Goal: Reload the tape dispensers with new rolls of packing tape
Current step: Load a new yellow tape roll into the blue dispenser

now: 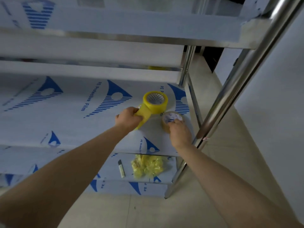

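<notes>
A yellow roll of packing tape (155, 101) lies flat on a film-covered shelf (74, 122) of a steel rack. A wide yellow strip runs from it into my left hand (129, 118), which grips the strip's end. Just to the right sits a second, tan roll of tape (171, 120) with a white printed core. My right hand (178, 132) rests on that roll with fingers curled over its near edge. No tape dispenser is visible in this view.
On the lower shelf (115, 170) lie a white utility knife (121, 168) and a crumpled wad of yellow tape (148, 166). Steel posts (238, 83) stand at the rack's right side. Upper shelves (115, 25) overhang above. Tiled floor (164, 211) lies below.
</notes>
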Tool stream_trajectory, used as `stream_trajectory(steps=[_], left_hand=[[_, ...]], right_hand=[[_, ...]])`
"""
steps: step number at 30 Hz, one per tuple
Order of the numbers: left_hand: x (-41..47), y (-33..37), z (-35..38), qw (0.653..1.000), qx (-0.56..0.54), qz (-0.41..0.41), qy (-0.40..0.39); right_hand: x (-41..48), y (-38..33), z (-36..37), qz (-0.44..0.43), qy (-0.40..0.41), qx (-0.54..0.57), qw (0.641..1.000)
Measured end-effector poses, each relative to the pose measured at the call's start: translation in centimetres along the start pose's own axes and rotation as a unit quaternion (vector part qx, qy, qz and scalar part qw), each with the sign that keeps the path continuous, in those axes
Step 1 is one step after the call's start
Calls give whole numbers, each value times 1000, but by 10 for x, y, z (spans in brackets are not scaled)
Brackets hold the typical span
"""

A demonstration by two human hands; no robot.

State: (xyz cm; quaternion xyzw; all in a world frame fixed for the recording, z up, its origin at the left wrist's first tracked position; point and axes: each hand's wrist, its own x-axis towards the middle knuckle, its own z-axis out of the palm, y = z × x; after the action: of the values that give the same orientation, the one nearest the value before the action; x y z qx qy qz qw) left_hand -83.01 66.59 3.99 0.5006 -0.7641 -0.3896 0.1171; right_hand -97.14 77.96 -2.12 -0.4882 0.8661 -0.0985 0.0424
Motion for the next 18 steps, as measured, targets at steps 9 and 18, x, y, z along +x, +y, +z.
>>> stream_trajectory(steps=[9,18], left_hand=[[-9,-3,-31,953,-290,-88,-3],[-31,-55,-83,920,-366,-118,68]], right_hand=[[7,-37,-23,-12,27,141,990],[6,-158,-12,-84,-175,481,855]])
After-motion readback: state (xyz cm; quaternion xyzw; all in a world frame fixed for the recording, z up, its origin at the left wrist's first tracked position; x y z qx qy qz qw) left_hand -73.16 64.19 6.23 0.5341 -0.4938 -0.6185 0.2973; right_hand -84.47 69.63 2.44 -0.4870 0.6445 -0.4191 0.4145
